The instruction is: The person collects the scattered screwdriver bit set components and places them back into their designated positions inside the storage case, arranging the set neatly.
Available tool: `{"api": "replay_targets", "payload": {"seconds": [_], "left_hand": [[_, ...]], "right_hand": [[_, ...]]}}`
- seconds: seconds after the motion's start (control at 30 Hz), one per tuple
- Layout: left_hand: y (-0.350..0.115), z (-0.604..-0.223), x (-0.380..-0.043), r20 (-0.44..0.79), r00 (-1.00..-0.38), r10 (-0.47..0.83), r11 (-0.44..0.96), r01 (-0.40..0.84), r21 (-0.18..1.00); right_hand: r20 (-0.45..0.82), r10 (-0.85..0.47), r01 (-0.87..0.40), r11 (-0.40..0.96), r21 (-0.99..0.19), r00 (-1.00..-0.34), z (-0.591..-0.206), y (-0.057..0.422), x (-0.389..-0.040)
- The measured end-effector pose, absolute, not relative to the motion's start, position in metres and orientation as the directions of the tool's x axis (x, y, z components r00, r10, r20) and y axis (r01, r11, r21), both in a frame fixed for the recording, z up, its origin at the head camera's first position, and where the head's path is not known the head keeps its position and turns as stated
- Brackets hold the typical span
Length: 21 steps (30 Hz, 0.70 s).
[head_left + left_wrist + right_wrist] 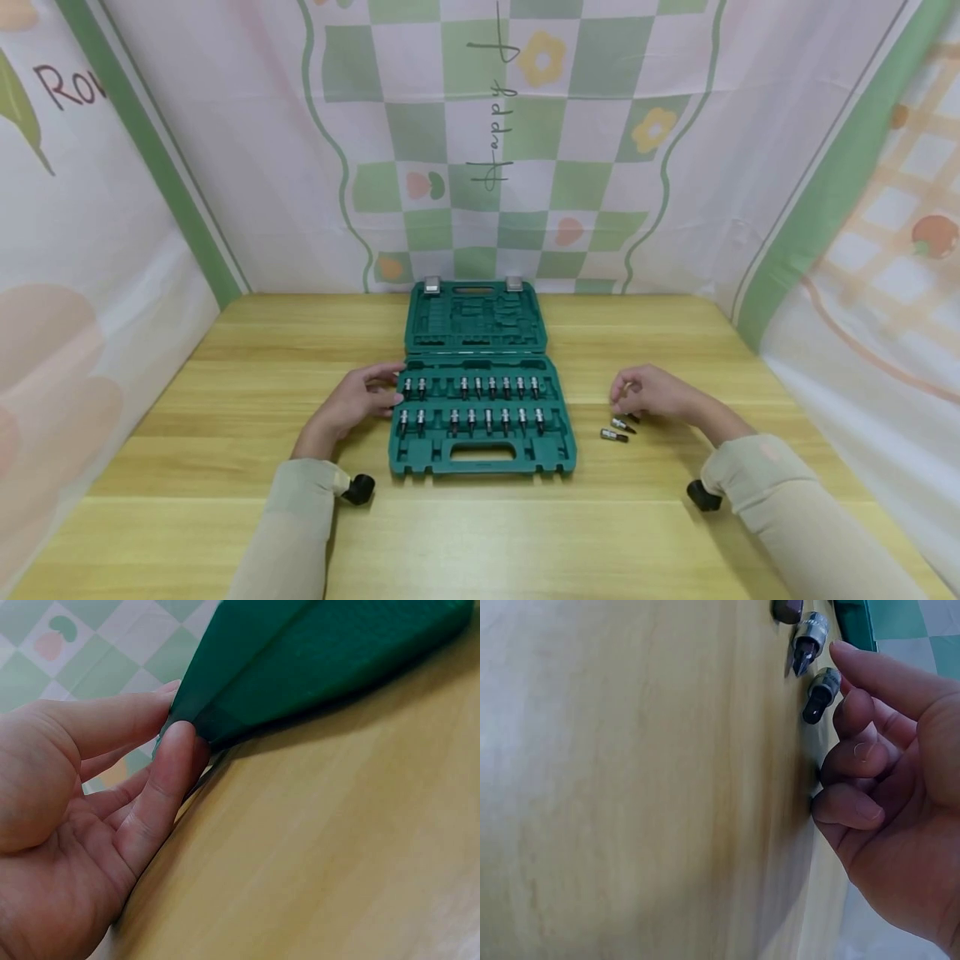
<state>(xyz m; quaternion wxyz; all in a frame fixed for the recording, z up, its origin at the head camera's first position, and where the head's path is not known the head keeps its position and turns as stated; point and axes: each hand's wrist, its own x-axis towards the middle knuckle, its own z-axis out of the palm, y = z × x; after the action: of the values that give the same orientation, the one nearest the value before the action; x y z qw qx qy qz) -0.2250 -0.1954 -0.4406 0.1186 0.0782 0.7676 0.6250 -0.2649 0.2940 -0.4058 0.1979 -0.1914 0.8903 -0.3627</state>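
My left hand (364,395) is at the left side of an open green tool case (431,457), with thumb and fingertips pinching its edge in the left wrist view. Two rows of bit sockets (492,386) stand in the lower half of the case. On the right, my right hand (652,392) hovers over loose bit sockets, its fingers loosely bent and holding nothing. Its thumb and index finger are right beside the nearest bit socket (822,695). Another bit socket (622,426), with a pointed tip, and a third bit socket (613,435) lie close by.
The case lid (476,321) is folded back, with its moulded slots and two metal latches (513,284) showing. The wooden table (487,542) ends at printed cloth (480,192) hanging behind it and at both sides.
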Motion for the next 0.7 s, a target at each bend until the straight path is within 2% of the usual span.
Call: {"api": "replay_targets", "payload": {"seconds": [0.7], "left_hand": [[-0.1969, -0.4424, -0.227, -0.083, -0.96, 0.268, 0.206, -0.027, 0.978]], "right_hand": [[-0.166, -0.48, -0.248, 0.684, -0.686, -0.862, -0.41, 0.2938, -0.262]]}}
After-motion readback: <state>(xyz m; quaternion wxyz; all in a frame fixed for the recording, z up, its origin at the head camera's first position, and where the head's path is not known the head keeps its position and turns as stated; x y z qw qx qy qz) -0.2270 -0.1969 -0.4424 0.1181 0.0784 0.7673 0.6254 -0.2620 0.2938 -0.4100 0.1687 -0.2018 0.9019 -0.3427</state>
